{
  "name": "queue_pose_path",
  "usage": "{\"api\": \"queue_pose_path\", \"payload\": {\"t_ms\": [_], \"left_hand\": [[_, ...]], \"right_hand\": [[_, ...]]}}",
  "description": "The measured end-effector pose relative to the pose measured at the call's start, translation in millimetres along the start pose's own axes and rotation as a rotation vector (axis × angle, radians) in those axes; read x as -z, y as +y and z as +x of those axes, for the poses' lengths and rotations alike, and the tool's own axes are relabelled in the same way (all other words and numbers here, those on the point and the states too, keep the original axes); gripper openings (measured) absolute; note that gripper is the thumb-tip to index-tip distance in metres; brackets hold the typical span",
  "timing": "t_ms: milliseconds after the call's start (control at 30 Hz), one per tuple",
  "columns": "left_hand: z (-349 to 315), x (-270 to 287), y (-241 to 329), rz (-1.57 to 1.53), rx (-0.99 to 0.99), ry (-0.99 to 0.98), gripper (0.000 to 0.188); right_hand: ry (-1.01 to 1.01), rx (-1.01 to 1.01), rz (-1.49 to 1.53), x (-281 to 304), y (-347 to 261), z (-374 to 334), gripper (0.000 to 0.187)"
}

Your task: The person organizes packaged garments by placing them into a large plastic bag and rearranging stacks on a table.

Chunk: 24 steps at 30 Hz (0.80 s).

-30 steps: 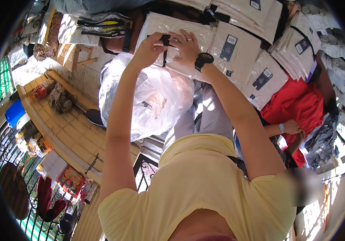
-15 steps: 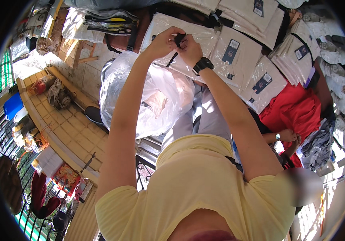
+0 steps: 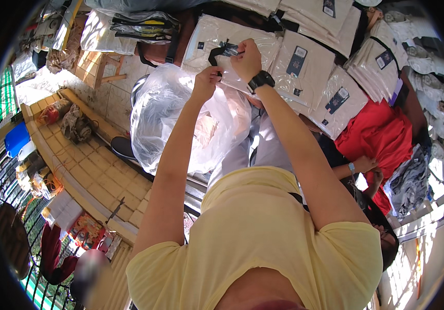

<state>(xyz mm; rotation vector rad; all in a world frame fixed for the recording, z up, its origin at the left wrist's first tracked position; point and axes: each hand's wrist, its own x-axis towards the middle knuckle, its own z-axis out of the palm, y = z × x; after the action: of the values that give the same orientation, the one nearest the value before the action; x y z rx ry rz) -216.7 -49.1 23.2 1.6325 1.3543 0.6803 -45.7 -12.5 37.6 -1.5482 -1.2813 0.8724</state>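
Observation:
Both of my hands work over a pile of cream folded garments in transparent plastic. A narrow black strap loops between them. My left hand pinches its lower end, near the edge of the front garment packet. At the upper right, my right hand is closed on the strap's other end, its fingertips partly hidden. A dark label shows on the packet behind the strap. Below my hands, a large transparent plastic bag stands open with cream packets inside.
More cream packets with dark tags lie to the right. Red cloth is handled there by another person's hands. A tiled ledge runs along the left, near a wooden stool. Black-and-yellow packets sit at the far left.
My hands have moved apart: the left down and toward me, the right slightly up and right. The black strap, bunched between my fingers before, is now stretched out in a loop.

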Motion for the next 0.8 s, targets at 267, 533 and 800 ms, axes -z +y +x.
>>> {"api": "queue_pose_path", "payload": {"t_ms": [267,533,800], "left_hand": [[-5,11,-12,-0.204,0.188,-0.015,0.017],[-12,16,-1,-0.186,0.272,-0.021,0.016],[-15,17,14,0.067,0.018,-0.001,0.015]], "right_hand": [[-0.152,0.284,-0.150,-21,2,-73,0.021],[-0.097,0.214,-0.043,-33,16,-77,0.014],[-0.152,0.095,0.027,-35,17,-74,0.016]]}}
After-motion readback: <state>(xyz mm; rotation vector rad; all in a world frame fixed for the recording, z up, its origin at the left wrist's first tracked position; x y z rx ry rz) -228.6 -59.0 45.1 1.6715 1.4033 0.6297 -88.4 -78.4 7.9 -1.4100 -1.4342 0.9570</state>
